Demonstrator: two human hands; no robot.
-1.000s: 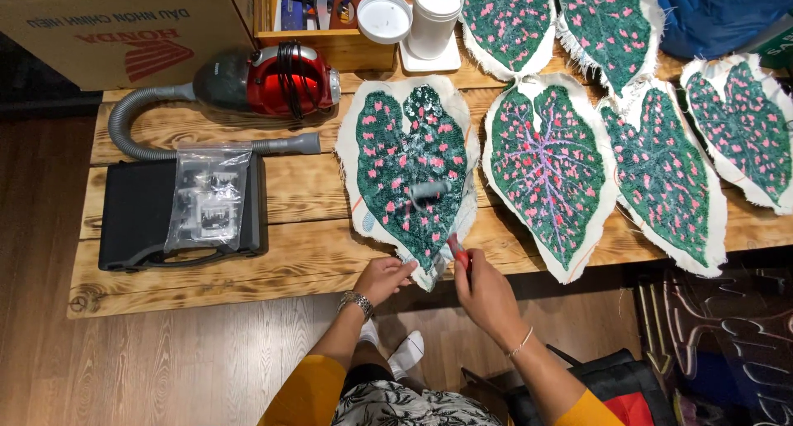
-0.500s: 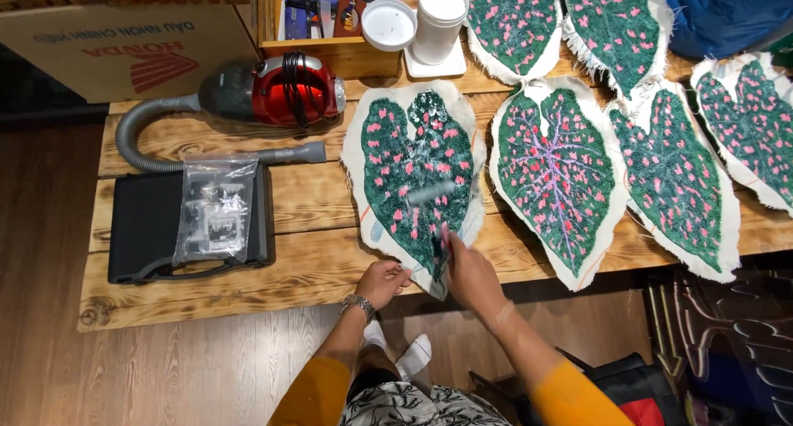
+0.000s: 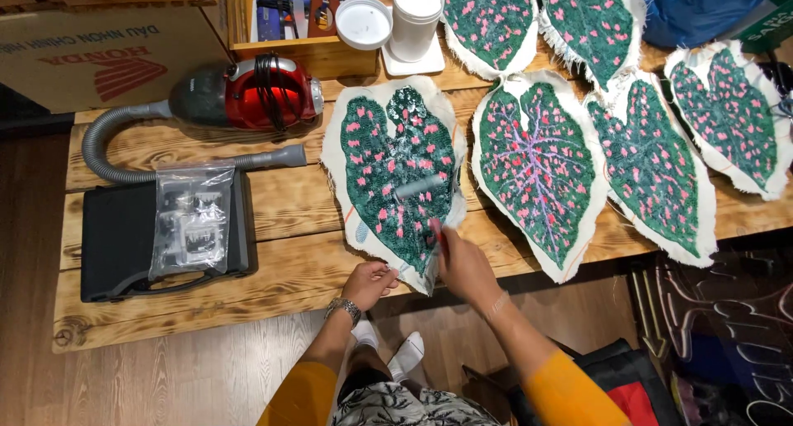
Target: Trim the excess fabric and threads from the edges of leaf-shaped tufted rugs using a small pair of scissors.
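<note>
The person's left hand (image 3: pixel 369 282) pinches the lower edge of a heart-shaped leaf piece (image 3: pixel 395 174), green tufting with pink spots on cream backing cloth, which lies flat on the wooden tabletop (image 3: pixel 289 261) with its pointed tip hanging just over the front edge. The right hand (image 3: pixel 464 265) is closed around a thin tool (image 3: pixel 438 234) (blurred, so what kind it is cannot be told) held against the tip of the same piece.

Just right of it lies a second leaf piece (image 3: pixel 538 166), with purple veins, then a third (image 3: pixel 652 166) and a fourth (image 3: pixel 731 116) at the far right; two more (image 3: pixel 489 17) (image 3: pixel 593 21) lie along the back. Nothing lies between the hands and the piece they hold.

To the left, a red and grey handheld vacuum (image 3: pixel 248 94) sits with its grey hose (image 3: pixel 103 149) curling forward and its nozzle pointing at the leaf piece, just short of it. In front of it rests a black case (image 3: pixel 116 244) with a clear plastic bag (image 3: pixel 192 220) of small parts on top. Behind stand a white jar (image 3: pixel 415 17), its lid (image 3: pixel 363 21) beside it, a wooden box (image 3: pixel 289 50) of tools, and a cardboard box (image 3: pixel 99 54) at the far left.
</note>
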